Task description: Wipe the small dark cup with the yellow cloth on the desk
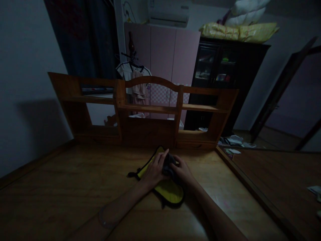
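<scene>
A flat yellow pouch-like piece with black edging (170, 192) lies slantwise on the wooden surface (95, 187), a dark strap or tab at its left end. On top of it is a dark grey, soft-looking bundle (168, 164), too dim to tell its kind. My left hand (154, 169) rests over the yellow piece with its fingers closed against the bundle's left side. From the right, my right hand (184, 170) pinches the same bundle between thumb and fingers. Parts of the bundle and the yellow piece are hidden under my hands.
A wooden headboard shelf (147, 108) rises just beyond my hands. A raised wooden edge (248, 190) runs along the right, and a wall (27, 87) stands left. Farther back are a pink wardrobe (163, 53), hanging clothes (137, 82) and a dark cabinet (240, 70).
</scene>
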Demonstrator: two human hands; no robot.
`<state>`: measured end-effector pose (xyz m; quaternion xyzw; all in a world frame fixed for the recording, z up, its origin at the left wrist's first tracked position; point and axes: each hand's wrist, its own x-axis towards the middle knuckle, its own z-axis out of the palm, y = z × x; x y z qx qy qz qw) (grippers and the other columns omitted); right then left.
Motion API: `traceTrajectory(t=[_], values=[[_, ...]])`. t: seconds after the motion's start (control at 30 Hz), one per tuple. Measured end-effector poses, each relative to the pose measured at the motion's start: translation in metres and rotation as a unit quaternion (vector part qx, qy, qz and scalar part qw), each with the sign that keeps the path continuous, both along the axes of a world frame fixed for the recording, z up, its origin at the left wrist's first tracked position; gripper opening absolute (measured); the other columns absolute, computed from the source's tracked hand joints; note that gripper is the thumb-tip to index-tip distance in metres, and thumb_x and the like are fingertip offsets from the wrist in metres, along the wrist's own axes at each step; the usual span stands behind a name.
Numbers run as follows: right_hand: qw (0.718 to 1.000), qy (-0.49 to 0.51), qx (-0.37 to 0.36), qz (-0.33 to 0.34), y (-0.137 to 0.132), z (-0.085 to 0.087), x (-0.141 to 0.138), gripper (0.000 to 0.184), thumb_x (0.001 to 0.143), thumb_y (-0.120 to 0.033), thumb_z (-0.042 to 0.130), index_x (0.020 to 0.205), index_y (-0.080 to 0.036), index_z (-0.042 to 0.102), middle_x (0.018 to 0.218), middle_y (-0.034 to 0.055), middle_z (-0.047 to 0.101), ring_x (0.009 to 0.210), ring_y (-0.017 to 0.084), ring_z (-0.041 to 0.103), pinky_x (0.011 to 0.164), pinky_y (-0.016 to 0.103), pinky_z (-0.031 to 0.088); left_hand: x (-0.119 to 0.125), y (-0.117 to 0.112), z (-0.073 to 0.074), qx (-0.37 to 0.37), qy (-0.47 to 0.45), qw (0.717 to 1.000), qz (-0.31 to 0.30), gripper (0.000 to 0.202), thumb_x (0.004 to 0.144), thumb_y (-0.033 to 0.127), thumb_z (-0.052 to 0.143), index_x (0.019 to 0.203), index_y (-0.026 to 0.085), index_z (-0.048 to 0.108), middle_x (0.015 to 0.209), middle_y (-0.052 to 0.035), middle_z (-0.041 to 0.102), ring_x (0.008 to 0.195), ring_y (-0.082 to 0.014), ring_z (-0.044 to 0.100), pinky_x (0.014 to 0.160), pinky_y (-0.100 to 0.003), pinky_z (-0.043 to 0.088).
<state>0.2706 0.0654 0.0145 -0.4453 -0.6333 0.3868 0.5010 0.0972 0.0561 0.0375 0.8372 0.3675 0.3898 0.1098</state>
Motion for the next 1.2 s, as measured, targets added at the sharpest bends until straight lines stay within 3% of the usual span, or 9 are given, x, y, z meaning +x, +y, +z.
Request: traceTrajectory(t=[0.2,0.37,0.5,0.83,1.2], values=[[0.999,-0.012,0.039,0.004,-0.004,0.006,-0.001,0.036,0.078,-0.023,0.054,0.114,-0.018,0.059,0.1,0.0035,0.066,0.087,0.02,0.065,0.073,0.029,0.053,0.001,0.001,-0.001,0.031,-0.018,0.999,-0.035,0.113,0.063,0.008,0.079,0.15,0.033,0.011,0.132,-0.0079,0.041,0.125,-0.0272,0.043,0.106,-0.044,0.039],[0.986,-0.114,0.108,-0.058,-0.008,0.01,0.001,0.043,0.077,-0.018,0.052,0.12,-0.018,0.056,0.107,0.0062,0.065,0.097,0.023,0.061,0.086,0.035,0.049,0.001,-0.001,-0.002,0.046,-0.008,0.997,-0.056,0.106,0.068,0.012,0.077,0.15,0.034,0.013,0.137,-0.0092,0.037,0.128,-0.0279,0.04,0.107,-0.047,0.039],[0.973,-0.162,0.15,-0.07,-0.009,0.009,0.002,0.042,0.079,-0.019,0.052,0.121,-0.019,0.054,0.11,0.0081,0.064,0.1,0.024,0.059,0.089,0.037,0.046,0.002,0.0,-0.003,0.049,-0.008,0.997,-0.067,0.107,0.069,0.01,0.075,0.151,0.031,0.009,0.139,-0.0101,0.037,0.129,-0.0281,0.039,0.109,-0.048,0.037],[0.969,-0.192,0.146,-0.052,-0.017,0.021,0.004,0.034,0.087,-0.022,0.049,0.121,-0.02,0.054,0.11,0.0062,0.064,0.098,0.022,0.06,0.088,0.033,0.045,0.004,0.005,-0.013,0.044,0.007,0.997,-0.055,0.111,0.073,0.021,0.075,0.151,0.024,-0.004,0.142,-0.0138,0.035,0.131,-0.0296,0.036,0.11,-0.049,0.035],[0.958,-0.219,0.176,-0.058,-0.012,0.011,0.002,0.031,0.09,-0.015,0.043,0.12,-0.02,0.051,0.106,0.009,0.064,0.094,0.023,0.061,0.082,0.033,0.046,0.004,0.004,-0.011,0.022,-0.004,0.999,-0.049,0.112,0.069,0.019,0.074,0.152,0.024,-0.002,0.138,-0.014,0.037,0.127,-0.0309,0.04,0.107,-0.049,0.037]])
